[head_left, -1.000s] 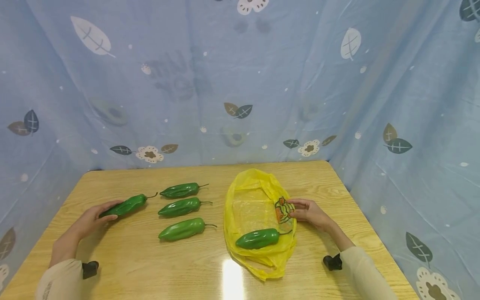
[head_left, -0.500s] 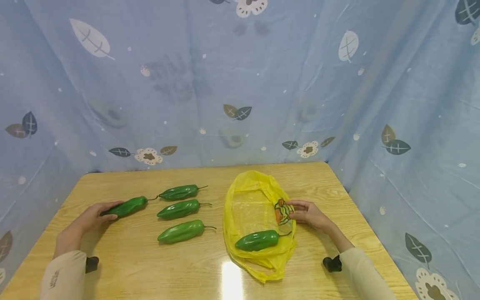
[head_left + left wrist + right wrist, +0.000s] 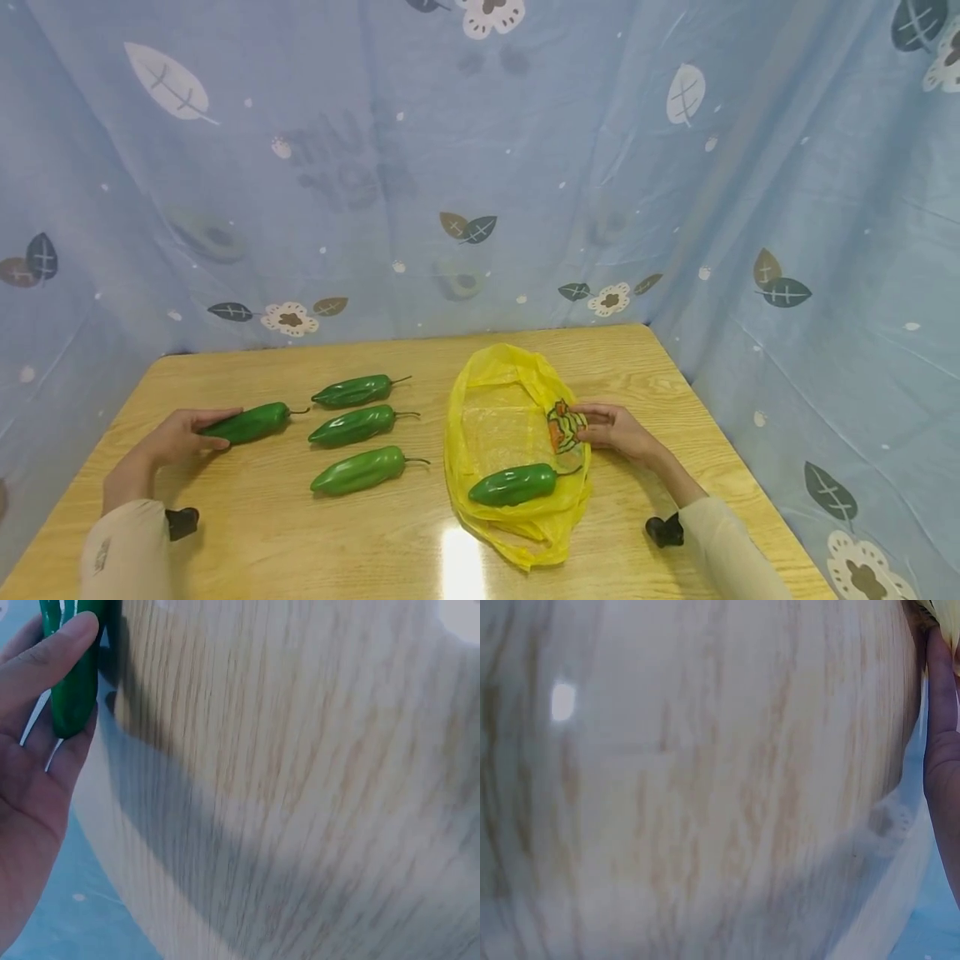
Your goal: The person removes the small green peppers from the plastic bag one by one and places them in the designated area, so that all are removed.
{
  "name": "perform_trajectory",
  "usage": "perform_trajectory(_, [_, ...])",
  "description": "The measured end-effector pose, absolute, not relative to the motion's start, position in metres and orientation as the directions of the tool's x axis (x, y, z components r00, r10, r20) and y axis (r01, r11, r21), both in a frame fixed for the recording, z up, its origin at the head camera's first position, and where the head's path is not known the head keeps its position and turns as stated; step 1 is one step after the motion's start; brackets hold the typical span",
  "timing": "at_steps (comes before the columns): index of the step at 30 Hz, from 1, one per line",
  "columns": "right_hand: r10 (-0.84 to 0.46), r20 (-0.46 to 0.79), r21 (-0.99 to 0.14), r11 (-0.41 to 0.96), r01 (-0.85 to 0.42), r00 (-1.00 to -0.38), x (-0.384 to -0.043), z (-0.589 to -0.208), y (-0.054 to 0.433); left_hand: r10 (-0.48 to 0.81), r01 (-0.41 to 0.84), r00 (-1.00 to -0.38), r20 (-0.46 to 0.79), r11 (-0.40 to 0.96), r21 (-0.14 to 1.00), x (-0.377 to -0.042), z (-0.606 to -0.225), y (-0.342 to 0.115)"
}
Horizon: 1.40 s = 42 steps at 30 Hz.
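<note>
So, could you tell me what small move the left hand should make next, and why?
Probably lift the pepper it grips and carry it toward the yellow bag. The left hand has its fingers around that pepper, the right hand holds the bag's edge, and one pepper already lies there.

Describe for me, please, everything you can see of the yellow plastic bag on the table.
The yellow plastic bag is thin, translucent and crinkled, lying flat on the wooden table with its mouth spread open. A printed orange and green design marks its right edge, where the right hand pinches it. One green pepper lies across its near part, stem pointing right.
</note>
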State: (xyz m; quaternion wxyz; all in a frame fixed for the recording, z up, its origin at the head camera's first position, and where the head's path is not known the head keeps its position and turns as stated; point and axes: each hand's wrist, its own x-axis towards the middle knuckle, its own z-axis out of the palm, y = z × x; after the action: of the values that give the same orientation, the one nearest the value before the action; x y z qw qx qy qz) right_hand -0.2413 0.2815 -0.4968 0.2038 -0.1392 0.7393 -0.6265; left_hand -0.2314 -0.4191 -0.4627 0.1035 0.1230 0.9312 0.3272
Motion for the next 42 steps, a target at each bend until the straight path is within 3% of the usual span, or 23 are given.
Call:
perform_trajectory(11, [-0.440,-0.133,-0.978,0.202,0.046,-0.888,-0.242,-0.495,0.282,0.208,0.159,-0.978,-0.023,0.809,0.567,-0.230,-0.459,-0.399])
perform_trajectory(22, [-0.453,-0.117,-0.982,0.184,0.036,-0.884,-0.241,-0.494,0.284,0.166,0.114,-0.986,-0.030,0.785,0.609,-0.222,-0.453,-0.393])
perform_trajectory(28, [-0.456,-0.116,-0.984,0.171,0.041,-0.883,-0.241,-0.495,0.283,0.097,0.162,-0.986,0.135,0.750,0.641,-0.204,-0.453,-0.396])
perform_trajectory(32, [-0.457,-0.123,-0.986,0.160,0.054,-0.881,-0.240,-0.496,0.281,0.007,0.166,-0.975,0.222,0.689,0.706,-0.191,-0.457,-0.396])
perform_trajectory(42, [-0.460,-0.121,-0.982,0.184,0.039,-0.879,-0.241,-0.496,0.278,-0.061,0.206,-0.962,0.266,0.476,0.855,-0.174,-0.452,-0.370])
